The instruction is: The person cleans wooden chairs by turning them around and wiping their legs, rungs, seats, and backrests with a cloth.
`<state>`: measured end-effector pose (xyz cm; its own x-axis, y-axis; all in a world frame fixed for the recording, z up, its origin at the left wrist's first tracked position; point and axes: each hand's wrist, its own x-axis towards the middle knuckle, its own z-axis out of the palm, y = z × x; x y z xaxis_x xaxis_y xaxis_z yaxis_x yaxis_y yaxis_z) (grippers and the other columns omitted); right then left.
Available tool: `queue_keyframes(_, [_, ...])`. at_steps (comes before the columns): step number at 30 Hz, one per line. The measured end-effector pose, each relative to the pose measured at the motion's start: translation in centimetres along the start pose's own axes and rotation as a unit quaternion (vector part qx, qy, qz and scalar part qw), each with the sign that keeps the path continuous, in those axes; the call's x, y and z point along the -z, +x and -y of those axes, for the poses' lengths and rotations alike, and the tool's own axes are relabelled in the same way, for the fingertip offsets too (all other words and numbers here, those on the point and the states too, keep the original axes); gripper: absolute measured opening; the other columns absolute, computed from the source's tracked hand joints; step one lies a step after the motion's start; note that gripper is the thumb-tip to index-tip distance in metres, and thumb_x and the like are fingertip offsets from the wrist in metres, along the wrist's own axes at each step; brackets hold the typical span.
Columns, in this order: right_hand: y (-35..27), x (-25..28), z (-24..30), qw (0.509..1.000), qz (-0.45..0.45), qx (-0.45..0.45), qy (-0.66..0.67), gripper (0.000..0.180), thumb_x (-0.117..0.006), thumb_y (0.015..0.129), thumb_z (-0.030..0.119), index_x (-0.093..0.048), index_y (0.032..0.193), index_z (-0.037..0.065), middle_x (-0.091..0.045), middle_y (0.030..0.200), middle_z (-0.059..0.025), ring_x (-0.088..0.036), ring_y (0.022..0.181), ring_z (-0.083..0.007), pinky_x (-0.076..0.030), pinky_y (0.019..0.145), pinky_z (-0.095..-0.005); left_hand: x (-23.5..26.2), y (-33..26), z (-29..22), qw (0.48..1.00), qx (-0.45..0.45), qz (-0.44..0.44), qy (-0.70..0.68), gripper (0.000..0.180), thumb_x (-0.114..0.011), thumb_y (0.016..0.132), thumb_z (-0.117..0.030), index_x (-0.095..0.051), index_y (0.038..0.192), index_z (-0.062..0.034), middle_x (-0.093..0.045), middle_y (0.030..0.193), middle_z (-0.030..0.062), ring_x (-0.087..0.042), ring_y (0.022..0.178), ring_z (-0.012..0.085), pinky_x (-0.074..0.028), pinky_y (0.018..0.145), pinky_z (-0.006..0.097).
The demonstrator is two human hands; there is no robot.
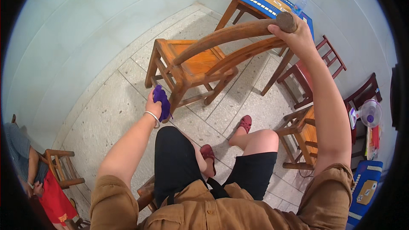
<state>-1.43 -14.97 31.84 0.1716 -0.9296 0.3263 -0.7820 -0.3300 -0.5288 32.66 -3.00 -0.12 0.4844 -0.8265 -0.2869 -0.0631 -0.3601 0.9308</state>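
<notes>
A wooden chair (202, 61) with an orange-brown seat stands in front of me, its back reaching toward me and to the right. My right hand (296, 36) is wrapped round the top end of its backrest, by the round end of a thick wooden post. Lower down on the left, my left hand (153, 105) grips a purple cloth (160, 98), which bunches out past the fingers near the chair's nearest leg. The cloth seems apart from the wood, though I cannot tell for certain.
A table (255, 0) with a blue patterned top and a plastic bottle (300, 5) is at the far right. A reddish chair (313, 70), another wooden chair (303, 134) and a small fan (370, 114) stand along the right. A seated person (25, 157) is at the left edge.
</notes>
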Motion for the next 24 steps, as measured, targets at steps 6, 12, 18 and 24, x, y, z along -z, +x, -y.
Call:
queue_keyframes(6, [-0.1, 1.0, -3.0, 0.996, -0.061, -0.028, 0.06, 0.048, -0.076, 0.072, 0.036, -0.063, 0.104, 0.003, -0.065, 0.095, -0.0075, -0.059, 0.09, -0.0167, -0.045, 0.083, -0.0301, 2.0, 1.8, -0.6, 0.953, -0.145, 0.107, 0.245, 0.053, -0.052, 0.078, 0.001, -0.048, 0.129, -0.0135, -0.059, 0.117, 0.0177, -0.056, 0.109, 0.0324, -0.044, 0.093, 0.037])
queue_keyframes(12, [-2.3, 1.7, -10.2, 0.984, -0.119, -0.093, 0.092, 0.04, -0.075, 0.074, 0.033, -0.063, 0.098, 0.002, -0.064, 0.09, -0.0047, -0.058, 0.084, -0.0139, -0.044, 0.08, -0.0292, 1.9, 5.1, -1.6, 0.866, -0.092, 0.124, 0.476, 0.09, -0.079, 0.065, -0.019, -0.03, 0.14, -0.0101, -0.054, 0.125, 0.0192, -0.054, 0.112, 0.0328, -0.043, 0.096, 0.037])
queue_keyframes(18, [-6.1, 3.1, -17.1, 0.966, -0.152, -0.164, 0.126, 0.037, -0.073, 0.076, 0.032, -0.062, 0.097, 0.004, -0.062, 0.087, -0.0028, -0.056, 0.081, -0.0123, -0.044, 0.075, -0.0284, -1.0, 9.0, -1.2, 0.822, -0.072, 0.233, 0.515, 0.095, -0.081, 0.063, -0.02, -0.028, 0.141, -0.011, -0.053, 0.126, 0.0196, -0.053, 0.113, 0.034, -0.043, 0.097, 0.037])
queue_keyframes(24, [-9.2, 3.3, -24.0, 0.95, -0.191, -0.201, 0.146, 0.038, -0.07, 0.078, 0.034, -0.061, 0.098, 0.003, -0.06, 0.091, -0.0031, -0.055, 0.085, -0.0146, -0.04, 0.081, -0.0285, -5.1, 8.5, -4.0, 0.801, -0.065, 0.219, 0.554, 0.082, -0.078, 0.067, -0.018, -0.032, 0.135, -0.0091, -0.055, 0.12, 0.0195, -0.056, 0.108, 0.0342, -0.046, 0.092, 0.039])
